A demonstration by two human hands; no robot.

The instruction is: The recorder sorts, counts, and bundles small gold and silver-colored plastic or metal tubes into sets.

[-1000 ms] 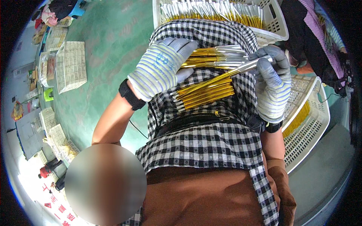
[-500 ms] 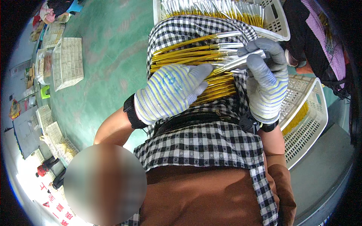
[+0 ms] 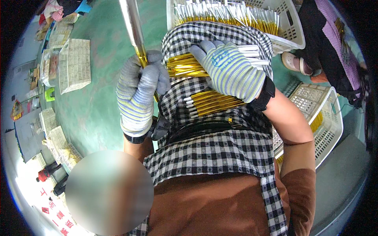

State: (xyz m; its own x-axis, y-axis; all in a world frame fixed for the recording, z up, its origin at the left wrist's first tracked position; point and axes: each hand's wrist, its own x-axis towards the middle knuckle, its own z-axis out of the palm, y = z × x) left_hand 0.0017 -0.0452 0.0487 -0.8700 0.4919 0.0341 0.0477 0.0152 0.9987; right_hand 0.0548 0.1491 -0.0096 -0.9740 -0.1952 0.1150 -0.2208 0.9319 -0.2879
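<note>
My left hand, in a grey glove with striped knit, is closed on a paintbrush handle. Its silver metal sleeve points up and away, and its gold end shows below my fingers. My right hand, gloved alike, lies palm down over my lap with fingers spread across more gold handles. Their pale silver ends stick out beyond it on the right. Nearer me, a second row of gold handles has white tips toward the left. What lies beneath the right palm is hidden.
A checked apron covers my lap. Ahead, a white plastic basket holds many silver-ended handles. At right, white crates contain gold sticks. Another crate stands left on the green floor. Someone's shoe shows at right.
My left hand has moved left, and the handle there now points upward. My right hand has left the silver end and come left over the handles on my lap.
</note>
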